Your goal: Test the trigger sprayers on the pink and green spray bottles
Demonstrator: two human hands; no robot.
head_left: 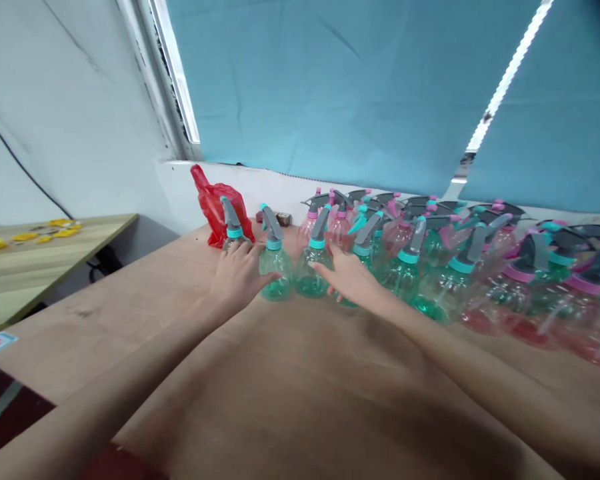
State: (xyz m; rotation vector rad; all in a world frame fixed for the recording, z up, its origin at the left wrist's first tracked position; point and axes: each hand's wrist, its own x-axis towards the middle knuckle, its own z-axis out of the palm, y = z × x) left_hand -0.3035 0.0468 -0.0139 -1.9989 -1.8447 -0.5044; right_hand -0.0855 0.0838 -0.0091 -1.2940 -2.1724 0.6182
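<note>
Here on my feed, the left hand (237, 275) has its thumb spread from its fingers, thumb at a green-tinted round plastic spray bottle with a turquoise-collared grey head (275, 260), fingers at a similar turquoise-collared bottle (233, 223). The right hand (353, 275) is spread too, thumb by the next green-tinted bottle (314, 267); how firmly they touch, I can't tell. All three stand upright on the brown wooden bench (260, 380), near pink-tinted bottles (497, 303), probably packed close to save room.
</note>
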